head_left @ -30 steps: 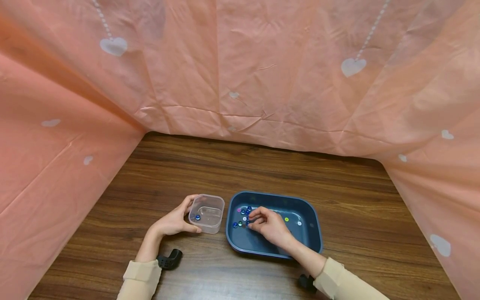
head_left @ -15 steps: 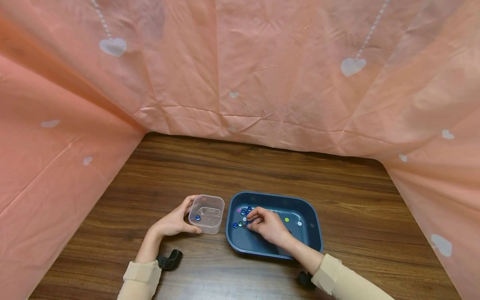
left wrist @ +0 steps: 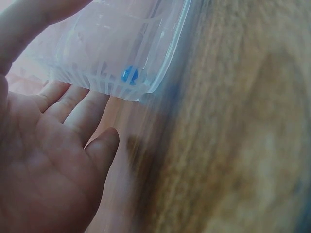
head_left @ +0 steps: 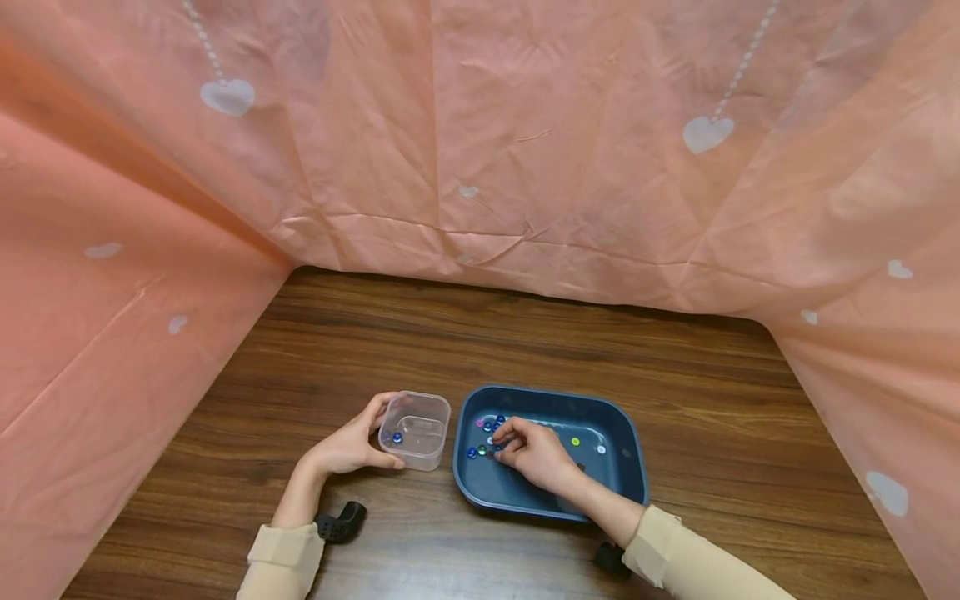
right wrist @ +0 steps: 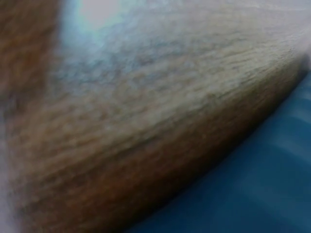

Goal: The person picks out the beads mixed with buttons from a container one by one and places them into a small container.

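Observation:
A clear plastic container [head_left: 417, 433] stands on the wooden table, with a blue marble [head_left: 397, 437] inside it. My left hand [head_left: 348, 444] holds the container from its left side, thumb along the near side and fingers behind. In the left wrist view, the marble [left wrist: 130, 74] shows through the container wall. To the right is a blue tray [head_left: 517, 502] with several marbles and small buttons. My right hand [head_left: 540, 457] reaches into it, thumb and fingers bent around a dark blue marble [head_left: 497, 447] at the tray's left part. Whether they pinch it is too small to tell.
A yellow-green button [head_left: 575, 442] and a white button [head_left: 602, 449] lie in the tray's right part. Pink curtains [head_left: 480, 150] with hearts enclose the table [head_left: 420, 333] at the back and sides. The right wrist view shows only blurred table and the tray's outer wall [right wrist: 252, 184].
The right hand has shifted very slightly left within the tray, its fingertips staying among the marbles. The left hand and the container have kept their place.

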Demonstrator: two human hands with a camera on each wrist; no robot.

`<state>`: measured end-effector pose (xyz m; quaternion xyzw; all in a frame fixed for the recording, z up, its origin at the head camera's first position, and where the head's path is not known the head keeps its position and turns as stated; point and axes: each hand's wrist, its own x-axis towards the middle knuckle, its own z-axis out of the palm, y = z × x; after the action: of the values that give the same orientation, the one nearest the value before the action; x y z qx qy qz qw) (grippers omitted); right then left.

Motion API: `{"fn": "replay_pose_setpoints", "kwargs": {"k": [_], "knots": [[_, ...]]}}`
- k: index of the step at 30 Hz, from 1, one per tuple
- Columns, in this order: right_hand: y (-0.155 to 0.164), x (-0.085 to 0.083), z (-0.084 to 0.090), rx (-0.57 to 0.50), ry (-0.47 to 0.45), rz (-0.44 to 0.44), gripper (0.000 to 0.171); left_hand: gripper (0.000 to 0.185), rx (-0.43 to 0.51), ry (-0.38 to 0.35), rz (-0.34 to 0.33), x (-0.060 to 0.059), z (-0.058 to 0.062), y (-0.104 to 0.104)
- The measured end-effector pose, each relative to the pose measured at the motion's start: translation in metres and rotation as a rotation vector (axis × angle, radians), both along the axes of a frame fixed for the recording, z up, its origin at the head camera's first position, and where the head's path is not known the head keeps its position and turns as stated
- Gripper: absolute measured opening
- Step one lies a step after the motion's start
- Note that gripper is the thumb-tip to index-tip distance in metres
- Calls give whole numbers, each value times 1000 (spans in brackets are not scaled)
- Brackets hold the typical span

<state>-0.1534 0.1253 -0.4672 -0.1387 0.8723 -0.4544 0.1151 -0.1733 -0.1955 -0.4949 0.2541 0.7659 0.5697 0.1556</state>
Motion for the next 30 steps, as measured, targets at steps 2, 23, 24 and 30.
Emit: {"fn": "replay_pose_setpoints", "kwargs": {"k": [2, 23, 24, 30], "knots": [[0, 0, 0, 3, 6, 3, 17, 92, -2, -6, 1, 0, 0, 0], [-1, 0, -3, 22, 75, 36, 18, 92, -8, 9, 1, -1, 0, -1], [-1, 0, -4, 25, 79, 40, 18, 92, -8, 10, 1, -1, 0, -1], [0, 0, -4, 27, 100, 56, 17, 91, 1, 11, -4, 0, 0, 0]]}}
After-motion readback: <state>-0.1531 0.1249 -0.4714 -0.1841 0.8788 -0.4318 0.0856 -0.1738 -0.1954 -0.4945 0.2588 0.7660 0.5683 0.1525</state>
